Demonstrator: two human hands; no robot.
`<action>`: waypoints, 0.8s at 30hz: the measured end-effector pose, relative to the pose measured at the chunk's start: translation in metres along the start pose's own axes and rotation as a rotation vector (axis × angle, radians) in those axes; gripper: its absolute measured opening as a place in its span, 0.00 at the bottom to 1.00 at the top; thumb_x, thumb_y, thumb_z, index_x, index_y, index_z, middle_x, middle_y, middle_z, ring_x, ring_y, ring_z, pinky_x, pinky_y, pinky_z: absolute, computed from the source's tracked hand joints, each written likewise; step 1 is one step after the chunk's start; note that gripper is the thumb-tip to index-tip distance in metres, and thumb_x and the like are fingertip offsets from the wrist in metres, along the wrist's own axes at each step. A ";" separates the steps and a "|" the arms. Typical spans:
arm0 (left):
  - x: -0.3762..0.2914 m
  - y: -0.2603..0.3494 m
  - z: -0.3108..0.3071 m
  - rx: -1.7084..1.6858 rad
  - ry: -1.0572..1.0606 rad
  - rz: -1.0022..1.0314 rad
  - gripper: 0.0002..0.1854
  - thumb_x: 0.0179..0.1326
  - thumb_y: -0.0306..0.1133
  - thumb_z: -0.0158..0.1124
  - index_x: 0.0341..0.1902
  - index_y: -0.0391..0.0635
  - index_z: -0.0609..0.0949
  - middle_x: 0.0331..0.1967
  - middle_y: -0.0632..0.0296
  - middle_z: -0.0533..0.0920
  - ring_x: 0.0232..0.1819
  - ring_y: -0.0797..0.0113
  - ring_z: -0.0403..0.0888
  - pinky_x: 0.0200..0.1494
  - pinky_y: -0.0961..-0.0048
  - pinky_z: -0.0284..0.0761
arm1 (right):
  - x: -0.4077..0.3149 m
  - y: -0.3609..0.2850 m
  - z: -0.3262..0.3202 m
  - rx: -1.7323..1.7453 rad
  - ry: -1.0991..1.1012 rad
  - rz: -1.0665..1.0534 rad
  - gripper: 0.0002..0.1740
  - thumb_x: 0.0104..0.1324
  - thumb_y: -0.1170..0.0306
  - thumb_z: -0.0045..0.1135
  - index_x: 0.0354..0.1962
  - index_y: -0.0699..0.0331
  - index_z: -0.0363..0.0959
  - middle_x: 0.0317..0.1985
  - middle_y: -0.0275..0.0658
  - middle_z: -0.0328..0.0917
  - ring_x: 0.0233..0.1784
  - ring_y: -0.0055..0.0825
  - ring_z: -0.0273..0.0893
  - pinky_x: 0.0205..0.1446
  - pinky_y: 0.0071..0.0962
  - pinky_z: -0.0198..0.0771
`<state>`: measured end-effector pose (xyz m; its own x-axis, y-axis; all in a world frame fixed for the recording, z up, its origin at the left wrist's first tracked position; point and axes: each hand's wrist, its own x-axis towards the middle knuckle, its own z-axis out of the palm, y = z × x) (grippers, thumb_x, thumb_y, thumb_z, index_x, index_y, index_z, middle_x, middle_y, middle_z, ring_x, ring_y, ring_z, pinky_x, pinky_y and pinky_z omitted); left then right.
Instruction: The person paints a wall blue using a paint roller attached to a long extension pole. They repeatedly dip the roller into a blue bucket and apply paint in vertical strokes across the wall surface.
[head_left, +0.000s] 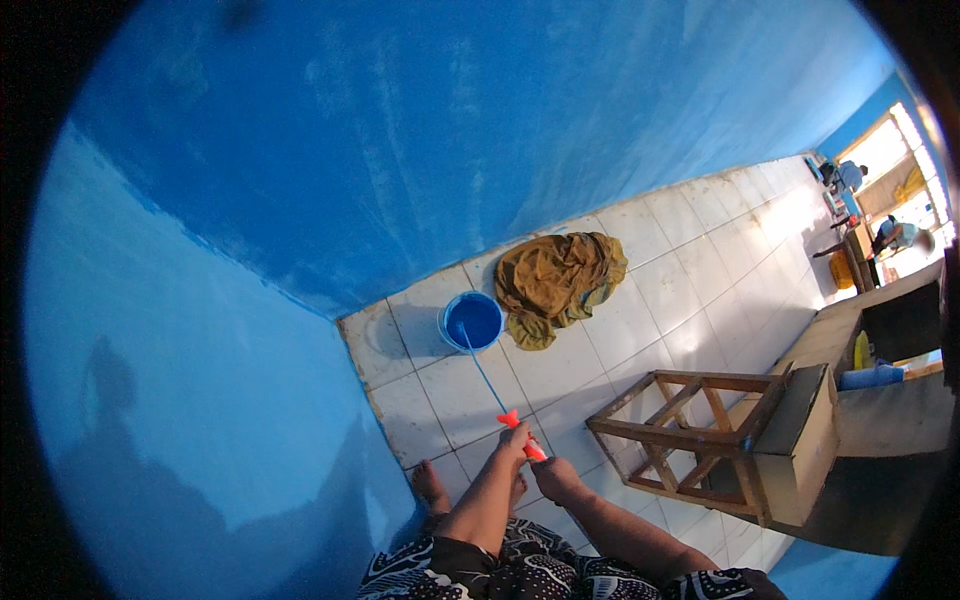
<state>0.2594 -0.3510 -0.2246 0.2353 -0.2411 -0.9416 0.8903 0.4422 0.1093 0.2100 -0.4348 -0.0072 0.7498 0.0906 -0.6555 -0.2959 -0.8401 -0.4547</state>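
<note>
Both my hands grip the orange handle (534, 449) of a long tool with a thin blue rod, likely a paint roller. My left hand (516, 441) is nearer the rod, just below the handle's flared collar. My right hand (557, 480) holds farther back along it. The rod runs down into a bucket of blue paint (473, 321), where its far end is hidden. Beside the bucket lies a crumpled brown cloth (559, 274) on the tiled floor. The blue wall (420, 150) rises just behind them.
A wooden stool (682, 435) lies tilted or on its side at the right, by a worn desk or bench (795, 480). A paler blue wall (187, 420) meets the darker one at the left corner. Two people (850, 175) are far off near bright windows.
</note>
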 end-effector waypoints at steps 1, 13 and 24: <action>0.005 -0.002 -0.004 -0.005 -0.014 -0.003 0.11 0.59 0.34 0.61 0.36 0.43 0.70 0.20 0.58 0.72 0.20 0.59 0.73 0.22 0.58 0.72 | 0.000 -0.001 -0.001 0.257 -0.086 0.257 0.19 0.66 0.59 0.53 0.29 0.69 0.78 0.22 0.47 0.78 0.21 0.37 0.78 0.25 0.38 0.72; -0.011 -0.013 0.009 0.081 0.136 0.076 0.21 0.60 0.44 0.66 0.46 0.40 0.73 0.32 0.55 0.76 0.32 0.59 0.76 0.32 0.56 0.74 | -0.019 0.002 0.012 0.240 0.058 0.299 0.19 0.67 0.59 0.53 0.37 0.72 0.73 0.26 0.48 0.78 0.25 0.36 0.79 0.26 0.36 0.73; -0.011 -0.017 0.010 0.035 0.131 0.108 0.15 0.62 0.40 0.64 0.41 0.40 0.74 0.26 0.56 0.75 0.24 0.60 0.75 0.26 0.59 0.74 | -0.040 -0.014 -0.005 0.074 0.022 0.164 0.15 0.63 0.68 0.52 0.37 0.75 0.74 0.28 0.57 0.79 0.39 0.49 0.83 0.40 0.46 0.75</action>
<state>0.2458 -0.3646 -0.2131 0.2799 -0.0777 -0.9569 0.8758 0.4288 0.2213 0.1874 -0.4289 0.0285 0.7002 -0.0564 -0.7117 -0.4572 -0.8010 -0.3864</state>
